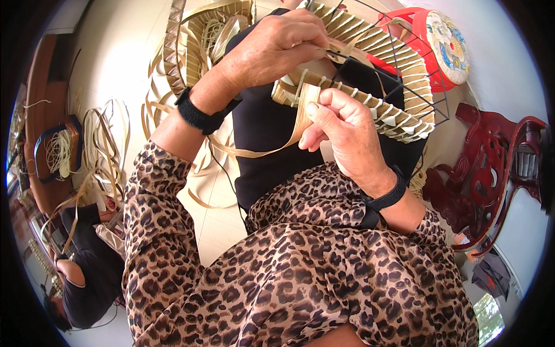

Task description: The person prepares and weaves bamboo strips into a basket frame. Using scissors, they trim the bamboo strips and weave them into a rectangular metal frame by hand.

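A black wire frame, its rim wrapped in tan strips and white cord (421, 87), rests across my lap. My left hand (283, 45) is closed at the inner side of this frame, by a dark wire. Its fingertips pinch something I cannot make out. Lower and to the right, my right hand (350, 133) grips a flat tan strip (308, 107) between thumb and fingers, just in front of the near wrapped edge. From there the strip trails off leftward in a long curve.
Loose strips (104, 141) lie in a tangle on the floor at left. A strip-filled basket (217, 29) stands at the far side. A red stool (413, 43) and a carved dark wooden chair (485, 173) are on the right. Another person (92, 283) sits at lower left.
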